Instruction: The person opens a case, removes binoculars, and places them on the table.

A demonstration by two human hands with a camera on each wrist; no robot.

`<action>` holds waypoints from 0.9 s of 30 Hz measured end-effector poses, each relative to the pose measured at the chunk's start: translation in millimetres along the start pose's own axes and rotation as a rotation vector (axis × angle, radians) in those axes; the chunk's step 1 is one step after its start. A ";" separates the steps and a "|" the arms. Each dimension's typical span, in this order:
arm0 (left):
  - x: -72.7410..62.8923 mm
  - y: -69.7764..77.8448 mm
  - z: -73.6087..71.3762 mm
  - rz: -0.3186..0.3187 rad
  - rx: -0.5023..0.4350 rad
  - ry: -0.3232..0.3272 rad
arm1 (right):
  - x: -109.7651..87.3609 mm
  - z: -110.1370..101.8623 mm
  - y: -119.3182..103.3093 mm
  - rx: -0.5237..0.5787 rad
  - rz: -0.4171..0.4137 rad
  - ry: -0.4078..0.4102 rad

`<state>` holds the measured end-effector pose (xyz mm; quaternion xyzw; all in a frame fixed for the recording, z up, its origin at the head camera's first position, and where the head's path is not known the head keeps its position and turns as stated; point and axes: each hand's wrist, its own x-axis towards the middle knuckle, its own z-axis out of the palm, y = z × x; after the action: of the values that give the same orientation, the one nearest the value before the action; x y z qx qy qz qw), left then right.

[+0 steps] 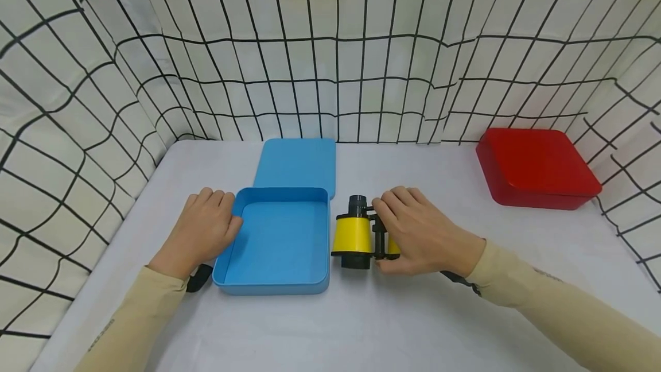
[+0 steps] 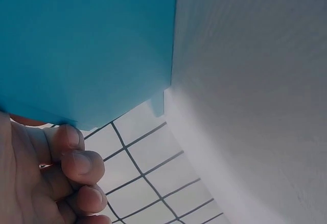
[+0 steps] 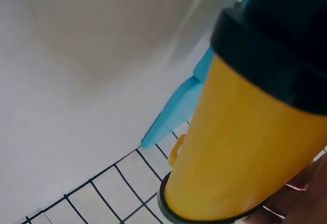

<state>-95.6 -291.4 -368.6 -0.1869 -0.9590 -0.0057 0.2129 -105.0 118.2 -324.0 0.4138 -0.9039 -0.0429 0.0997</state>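
Observation:
With its thumb over the left rim, my left hand (image 1: 206, 228) grips the open blue box (image 1: 273, 291). In the left wrist view the curled fingertips (image 2: 79, 163) sit at the edge of the box's outer wall (image 2: 87, 45). My right hand (image 1: 426, 231) holds a pair of yellow and black binoculars (image 1: 352, 234) from its right side, just right of the box. That hand covers most of the right barrel. A yellow barrel (image 3: 240, 152) with black rings fills much of the right wrist view, with part of the right hand (image 3: 306, 198) at its lower corner.
The blue lid (image 1: 296, 162) lies flat behind the box. A closed red box (image 1: 542, 168) stands at the back right of the white table (image 1: 361, 326). Black wire grid panels (image 1: 335, 39) backed with white cloth enclose the back and sides.

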 end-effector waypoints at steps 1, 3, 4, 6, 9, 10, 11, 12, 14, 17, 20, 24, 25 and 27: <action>0.0 0.1 -0.1 -0.001 0.001 -0.002 | 0.1 1.8 0.4 0.006 -0.001 -0.003; 0.1 0.2 -0.4 -0.001 0.003 -0.004 | 0.2 5.2 1.6 0.019 -0.005 -0.008; 0.0 0.3 -0.5 -0.002 0.004 -0.005 | 0.2 6.7 2.3 0.026 -0.008 -0.010; -0.2 0.4 -0.8 -0.005 0.005 -0.009 | 0.0 9.7 4.0 0.042 -0.019 -0.011; -0.6 0.3 -1.0 -0.008 0.004 -0.014 | -0.3 14.5 6.2 0.063 -0.038 -0.012; -0.8 0.2 -1.0 -0.009 0.003 -0.016 | -0.4 16.3 6.6 0.071 -0.044 -0.012; -0.9 0.1 -0.9 -0.010 0.003 -0.018 | -0.4 18.2 6.8 0.077 -0.049 -0.013; -1.1 0.0 -0.9 -0.011 0.003 -0.021 | -0.5 20.2 6.8 0.082 -0.052 -0.015; -1.4 -0.6 -0.8 -0.011 0.005 -0.022 | -0.1 23.5 6.2 0.090 -0.057 -0.020; -2.0 -1.3 0.0 -0.007 0.008 -0.020 | 0.4 27.8 5.3 0.095 -0.062 -0.028; -2.4 -1.9 0.8 0.001 0.011 -0.010 | 1.0 30.6 4.4 0.103 -0.065 -0.031; -2.2 -2.0 0.8 0.013 0.012 0.000 | 1.6 33.1 3.8 0.116 -0.069 -0.037; -2.0 -2.0 0.6 0.016 0.012 0.001 | 1.7 33.8 3.8 0.119 -0.069 -0.040; -1.6 -2.0 0.2 0.022 0.013 0.004 | 1.9 35.1 3.9 0.124 -0.069 -0.044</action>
<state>-95.0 -293.9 -369.3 -0.1960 -0.9564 0.0026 0.2164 -116.6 119.2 -357.3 0.4492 -0.8919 0.0007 0.0522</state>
